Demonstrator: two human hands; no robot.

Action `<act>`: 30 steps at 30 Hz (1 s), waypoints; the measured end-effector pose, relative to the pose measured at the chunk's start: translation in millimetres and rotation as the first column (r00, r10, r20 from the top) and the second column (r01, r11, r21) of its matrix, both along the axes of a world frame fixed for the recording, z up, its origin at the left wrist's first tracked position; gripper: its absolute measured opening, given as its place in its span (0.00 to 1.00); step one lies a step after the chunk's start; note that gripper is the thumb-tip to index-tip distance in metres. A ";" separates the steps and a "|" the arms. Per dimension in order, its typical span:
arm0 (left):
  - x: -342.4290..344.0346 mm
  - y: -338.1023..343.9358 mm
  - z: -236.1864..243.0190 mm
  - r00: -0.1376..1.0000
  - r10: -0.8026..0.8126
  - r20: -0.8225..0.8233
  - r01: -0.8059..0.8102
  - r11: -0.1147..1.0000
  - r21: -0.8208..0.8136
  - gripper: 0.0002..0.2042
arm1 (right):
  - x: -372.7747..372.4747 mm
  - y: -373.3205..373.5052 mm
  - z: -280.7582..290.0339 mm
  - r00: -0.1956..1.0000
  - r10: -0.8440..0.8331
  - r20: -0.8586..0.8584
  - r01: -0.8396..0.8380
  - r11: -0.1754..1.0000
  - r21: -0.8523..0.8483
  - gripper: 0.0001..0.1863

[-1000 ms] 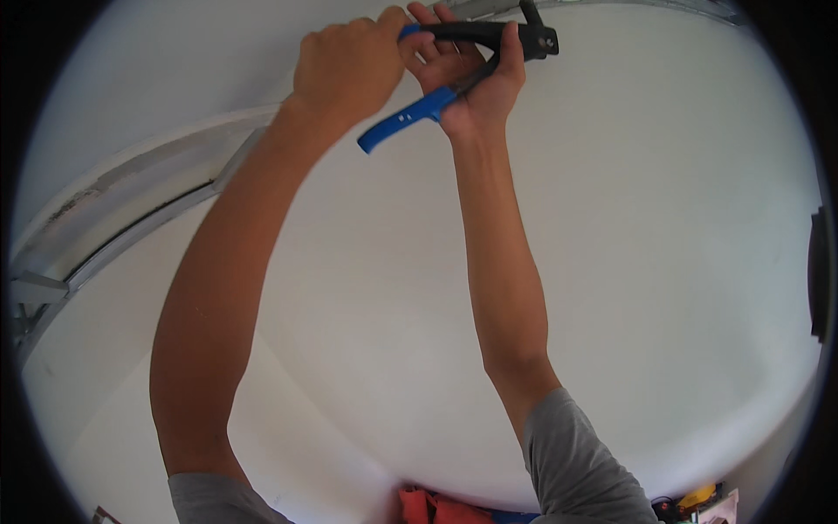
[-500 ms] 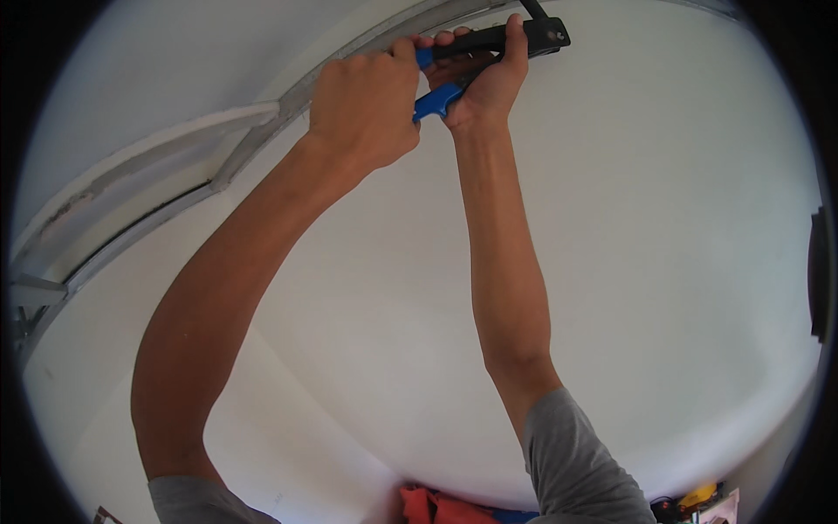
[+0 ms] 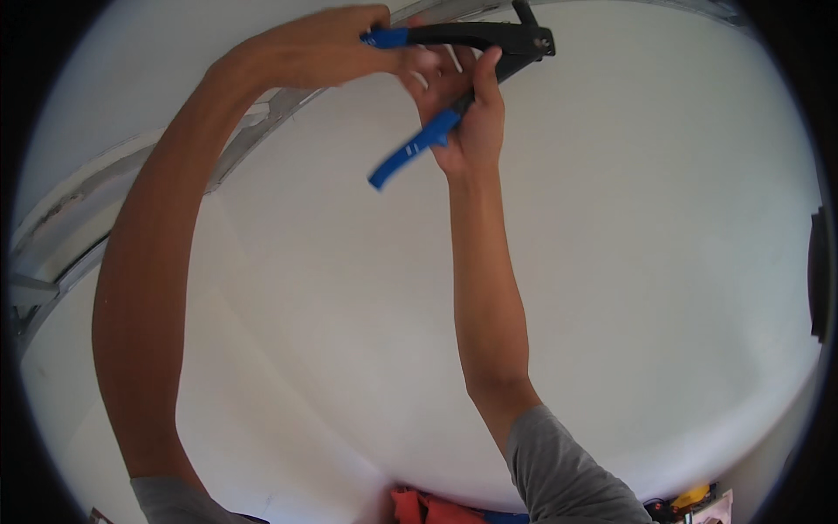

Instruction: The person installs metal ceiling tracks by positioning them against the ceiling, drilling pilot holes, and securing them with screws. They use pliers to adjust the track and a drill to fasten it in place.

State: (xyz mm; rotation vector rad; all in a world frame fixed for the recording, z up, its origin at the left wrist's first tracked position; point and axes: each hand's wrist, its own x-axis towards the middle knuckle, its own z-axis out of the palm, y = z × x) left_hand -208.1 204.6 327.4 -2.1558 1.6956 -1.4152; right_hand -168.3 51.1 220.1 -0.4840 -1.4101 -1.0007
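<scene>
A hand riveter (image 3: pixel 521 41) with black metal arms and blue grips is held up high, its handles spread apart and its short nose pointing upward. My right hand (image 3: pixel 476 118) is closed round the tool near where the handles meet, thumb up along the side, the lower blue handle sticking out past the palm to the left. Behind the upper blue grip, my left hand (image 3: pixel 362 57) lies against or close to it. Its fingers are mostly hidden and smeared, so what they hold cannot be seen.
A grey metal frame (image 3: pixel 262 131) curves along the upper left, with a pale wall (image 3: pixel 628 218) behind my arms. Red cloth (image 3: pixel 436 509) lies at the bottom, near a yellow item (image 3: pixel 692 498). A dark object (image 3: pixel 818 275) sits at the right edge.
The riveter's handles have swung apart. My left hand has come off the lower handle and moved up and left. The riveter and my right hand have shifted slightly left and down.
</scene>
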 end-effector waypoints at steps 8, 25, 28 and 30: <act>19.9 -6.6 9.7 0.907 0.182 0.380 -0.090 0.965 -0.247 0.22 | 6.3 -13.0 13.1 0.997 0.040 -0.073 -0.036 0.998 0.045 0.39; 53.6 2.7 -40.7 0.771 0.160 0.616 0.055 0.948 -0.314 0.37 | 11.0 -0.5 44.0 0.964 0.237 -0.120 -0.217 0.963 0.158 0.14; 54.8 -12.4 -55.5 0.919 0.112 0.378 -0.012 0.966 -0.257 0.33 | 6.7 -6.9 42.2 0.950 0.254 -0.182 -0.205 0.946 0.252 0.17; 56.8 -21.7 -59.5 0.954 0.131 0.268 -0.053 0.959 -0.279 0.22 | 1.4 -9.9 43.2 0.938 0.237 -0.253 -0.162 0.945 0.283 0.19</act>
